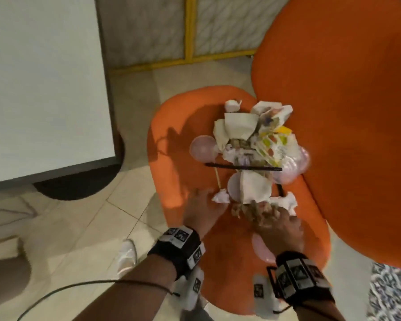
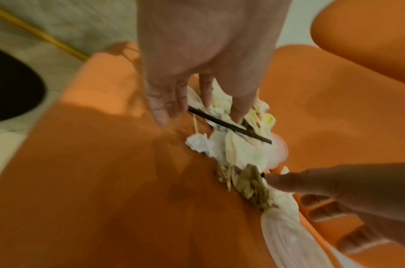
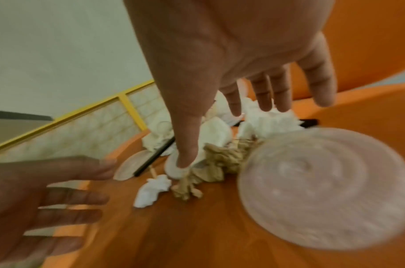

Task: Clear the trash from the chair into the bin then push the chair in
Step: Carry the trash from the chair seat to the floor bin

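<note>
Orange chair [image 1: 185,126], seat bearing one heap of trash [image 1: 252,144]: crumpled white paper, a printed wrapper, clear plastic lids [image 1: 200,147], a black straw [image 1: 243,167] lying across the middle, a brown paper wad [image 1: 250,210] at the near edge, and one further lid [image 3: 323,188] lying apart, near the right wrist. Left hand [image 1: 198,210]: fingers straight and spread, holding nothing, over the seat just beside a small white paper ball [image 1: 221,196]. Right hand [image 1: 279,230]: fingers extended and loose, gripping nothing, reaching over the brown wad (contact cannot be told; all views blurred).
</note>
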A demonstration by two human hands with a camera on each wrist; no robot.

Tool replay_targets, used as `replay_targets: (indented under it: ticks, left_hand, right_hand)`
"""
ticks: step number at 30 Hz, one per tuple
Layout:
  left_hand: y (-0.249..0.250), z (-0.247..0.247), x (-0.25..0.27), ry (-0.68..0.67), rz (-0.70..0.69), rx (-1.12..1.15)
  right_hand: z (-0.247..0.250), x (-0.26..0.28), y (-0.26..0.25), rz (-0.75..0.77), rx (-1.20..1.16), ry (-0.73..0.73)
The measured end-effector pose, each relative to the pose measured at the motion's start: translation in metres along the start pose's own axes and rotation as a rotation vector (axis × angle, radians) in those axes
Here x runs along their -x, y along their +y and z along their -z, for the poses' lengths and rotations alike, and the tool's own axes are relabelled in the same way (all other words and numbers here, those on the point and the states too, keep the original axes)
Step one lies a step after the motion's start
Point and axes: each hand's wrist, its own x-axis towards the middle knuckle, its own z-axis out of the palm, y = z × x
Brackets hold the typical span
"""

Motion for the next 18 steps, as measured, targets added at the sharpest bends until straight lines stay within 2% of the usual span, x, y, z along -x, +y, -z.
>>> replay_targets:
  ticks: [3,7,9,14,18]
  left_hand:
    - [0.023,-0.024,-0.017,-0.006,0.058,-0.062]
    - [0.046,-0.057,-0.047,-0.065,0.218,-0.292]
    - [0.058,-0.071,-0.058,-0.060,0.248,-0.396]
    - [0.063,-0.096,-0.064,-0.041,0.189,-0.523]
    - [0.058,-0.096,-0.072,-0.040,0.160,-0.346]
  right_hand:
    - [-0.014,-0.002,0.015,-0.152,-0.114,-0.088]
    - [-0.032,-0.011,0.016,-0.127,-0.058,0.045]
    - [-0.034,-0.017,0.017,-0.120,-0.122,0.044]
    - [-0.027,-0.028,0.029,-0.123,-0.317,-0.078]
    - [-0.009,-0.028,0.040,-0.139,-0.488,-0.125]
